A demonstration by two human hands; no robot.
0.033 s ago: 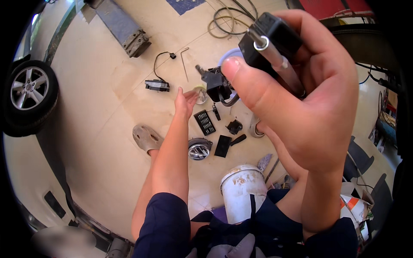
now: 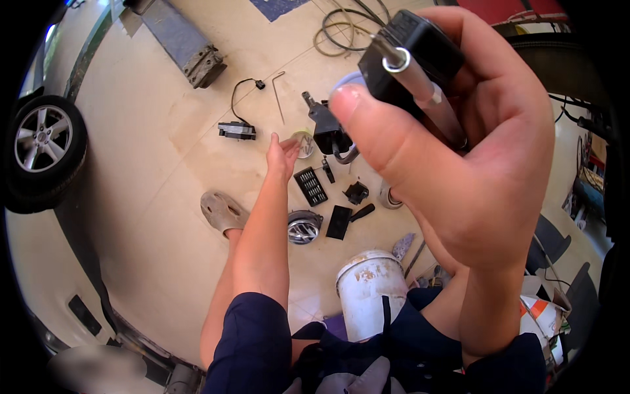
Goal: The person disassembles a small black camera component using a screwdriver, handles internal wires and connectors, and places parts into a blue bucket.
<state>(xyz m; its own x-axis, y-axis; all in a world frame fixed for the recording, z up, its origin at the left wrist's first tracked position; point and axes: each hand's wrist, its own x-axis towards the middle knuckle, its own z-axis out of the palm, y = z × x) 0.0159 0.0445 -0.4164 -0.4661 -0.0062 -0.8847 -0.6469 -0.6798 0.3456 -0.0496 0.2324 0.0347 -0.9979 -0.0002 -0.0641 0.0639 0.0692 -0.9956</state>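
In the upper right, a black block and a metal rod are clamped in the grip of the right hand, fingertips hidden behind the block. The left hand is held flat and empty at a round dish, centre; contact cannot be told. Below, a round badge is marked by a chrome emblem.

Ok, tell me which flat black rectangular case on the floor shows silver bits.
The flat black rectangular case nearer the left hand: rows of silver bits show in it; the other flat black case looks plain.
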